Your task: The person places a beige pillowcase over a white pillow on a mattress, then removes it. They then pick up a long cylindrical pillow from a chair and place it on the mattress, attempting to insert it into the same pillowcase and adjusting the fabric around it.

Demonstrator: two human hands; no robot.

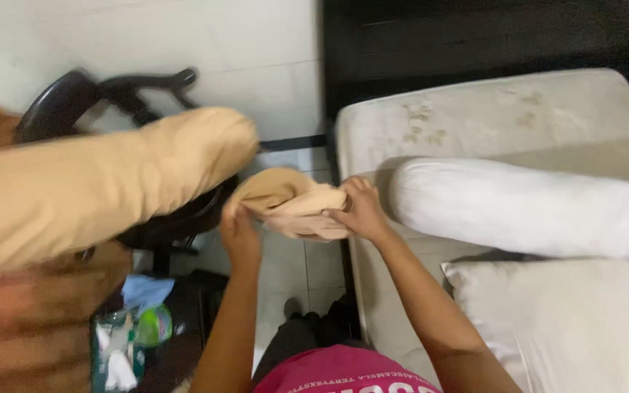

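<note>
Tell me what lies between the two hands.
In the head view, bunched tan cloth spans the gap between the left hand and right hand; both grip it.

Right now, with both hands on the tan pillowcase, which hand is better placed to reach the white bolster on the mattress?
Right. The right hand grips the tan pillowcase beside the white bolster; the left hand is on the far side, over the floor.

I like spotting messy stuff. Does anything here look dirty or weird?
Yes. The bare mattress has a cluster of brownish stains near its top corner. Nothing looks spilled. Both hands just grip a tan cloth.
</note>
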